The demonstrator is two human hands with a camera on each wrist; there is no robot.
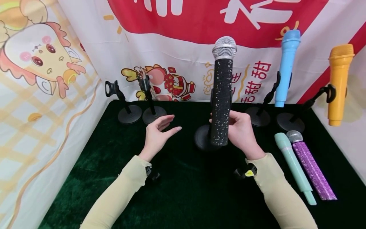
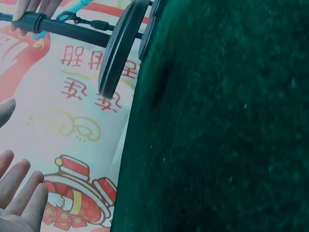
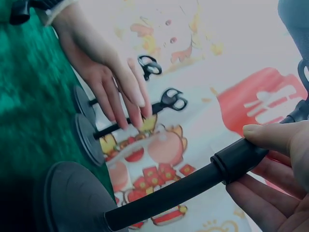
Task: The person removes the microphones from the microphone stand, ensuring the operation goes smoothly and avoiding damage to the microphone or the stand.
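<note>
My right hand (image 1: 243, 132) grips the pole of a black desk microphone stand (image 3: 164, 198), thumb and fingers around its collar in the right wrist view. The stand holds a black speckled microphone (image 1: 221, 101) with a silver mesh head, pointing up. Its round base (image 1: 202, 138) is partly hidden behind the microphone in the head view. My left hand (image 1: 158, 135) holds nothing; its fingers are extended and the thumb is spread apart. It is nearest to two stands without microphones, a left one (image 1: 129, 114) and a right one (image 1: 153, 113), at the back left.
At the right, a blue microphone (image 1: 286, 68) and an orange microphone (image 1: 339, 86) sit in stands. A mint green microphone (image 1: 295, 167) and a purple glittery one (image 1: 314, 170) lie on the dark green cloth (image 1: 183, 197). A printed backdrop (image 1: 177, 51) hangs behind.
</note>
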